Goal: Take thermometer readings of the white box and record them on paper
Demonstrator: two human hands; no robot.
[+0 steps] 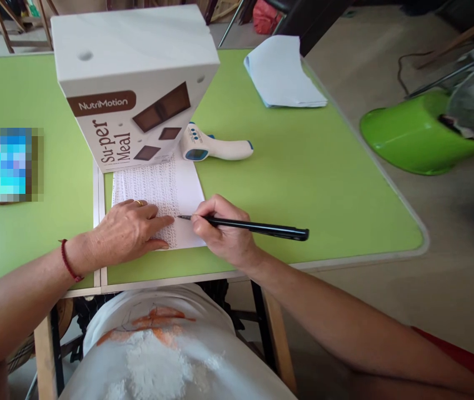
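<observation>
Writing goes on in the head view: my right hand is closed around the black pen, its tip on the sheet of paper just beside my left fingers. My left hand lies flat and open on the sheet, pressing it to the desk. I think I should keep this pressure steady, so the sheet does not slide. Beyond my hands stands the carton, with a thermometer beside it.

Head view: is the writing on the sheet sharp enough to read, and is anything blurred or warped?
Head view: daylight is even and soft; the sheet shows rows of writing too small to read; a pixelated block hides something at left; the green fan base and table edge bend from lens distortion; right hand and pen are sharp.
</observation>
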